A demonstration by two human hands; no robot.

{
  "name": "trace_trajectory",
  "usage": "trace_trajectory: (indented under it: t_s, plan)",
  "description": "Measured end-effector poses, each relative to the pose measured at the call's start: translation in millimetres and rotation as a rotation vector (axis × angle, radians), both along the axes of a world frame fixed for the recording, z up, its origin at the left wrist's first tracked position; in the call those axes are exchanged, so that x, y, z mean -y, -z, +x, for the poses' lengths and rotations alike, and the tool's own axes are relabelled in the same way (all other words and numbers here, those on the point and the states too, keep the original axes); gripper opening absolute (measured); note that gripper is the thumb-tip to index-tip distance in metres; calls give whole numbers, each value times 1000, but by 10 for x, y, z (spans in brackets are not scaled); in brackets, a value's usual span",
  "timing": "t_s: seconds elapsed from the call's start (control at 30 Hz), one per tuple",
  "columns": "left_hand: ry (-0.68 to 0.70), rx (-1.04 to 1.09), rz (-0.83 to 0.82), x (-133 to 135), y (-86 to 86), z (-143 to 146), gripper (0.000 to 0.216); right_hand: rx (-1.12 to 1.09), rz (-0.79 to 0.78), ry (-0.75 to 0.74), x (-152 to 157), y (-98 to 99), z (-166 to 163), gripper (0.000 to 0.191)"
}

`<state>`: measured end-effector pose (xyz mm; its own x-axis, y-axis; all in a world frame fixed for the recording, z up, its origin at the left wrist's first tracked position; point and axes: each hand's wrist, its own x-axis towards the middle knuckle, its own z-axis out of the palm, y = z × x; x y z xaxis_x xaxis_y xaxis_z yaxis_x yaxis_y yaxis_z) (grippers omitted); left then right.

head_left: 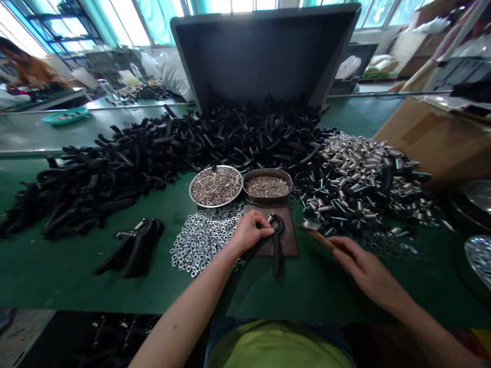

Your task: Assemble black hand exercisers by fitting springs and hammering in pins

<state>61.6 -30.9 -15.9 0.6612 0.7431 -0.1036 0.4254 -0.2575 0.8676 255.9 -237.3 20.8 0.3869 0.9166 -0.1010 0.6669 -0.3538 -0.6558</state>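
On a flat brown pad (289, 245) lies a black spring clamp (277, 250), a metal coil spring visible near its top. My left hand (250, 231) is closed on the clamp's upper part, fingertips pinching beside the spring. Off to the right, my right hand (355, 260) grips the wooden handle of a small hammer (324, 240). Its metal head hangs to the right of the pad, slightly blurred and apart from the clamp. Several finished-looking black clamps (134, 248) stand together on the left of the table.
Loose metal nuts (203, 243) spread left of the pad. Behind it are a round dish of pins (216, 186) and an oval tin of small parts (267, 186). Black handles (245, 133) heap before a grey bin (264, 56); springs (360, 158) pile right, near a cardboard box (441, 138).
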Motion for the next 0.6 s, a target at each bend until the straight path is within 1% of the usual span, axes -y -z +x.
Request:
trace_trajectory:
  t_s: [0.07, 0.1, 0.17, 0.2, 0.23, 0.3, 0.33, 0.37, 0.4, 0.47, 0.5, 0.53, 0.57, 0.6]
  plan:
    - [-10, 1, 5, 12, -19, 3, 6, -52, 151, 27, -145, -219, -116, 39]
    - [-12, -1, 6, 15, -24, 5, 6, -46, 241, 55, -223, -281, -167, 40]
    - [-7, -9, 9, 14, -26, 8, 6, 17, 398, 76, -388, -290, -238, 42]
    - [-6, -14, 11, 11, -23, 9, 6, 70, 426, 41, -469, -248, -254, 42]
    - [-7, -21, 13, 7, -20, 9, 6, 125, 408, -19, -545, -192, -258, 41]
    - [-1, -40, 17, 0, -13, 4, 6, 207, 284, -165, -664, -103, -248, 40]
    - [7, -49, 21, -3, -12, 0, 7, 231, 230, -213, -700, -94, -243, 39]
    - [15, -55, 27, -4, -13, -4, 7, 246, 210, -228, -718, -113, -243, 38]
    - [23, -59, 36, -5, -16, -8, 7, 256, 235, -211, -722, -151, -249, 39]
    - [38, -61, 60, -3, -31, -14, 7, 276, 379, -130, -700, -236, -273, 41]
    - [42, -67, 70, -3, -41, -14, 7, 288, 448, -92, -686, -255, -285, 42]
    - [44, -77, 78, -3, -54, -12, 8, 300, 473, -82, -676, -248, -295, 43]
    - [43, -93, 80, -4, -67, -7, 8, 315, 449, -93, -672, -215, -299, 43]
    - [42, -115, 75, -7, -79, 0, 8, 327, 381, -124, -675, -164, -298, 43]
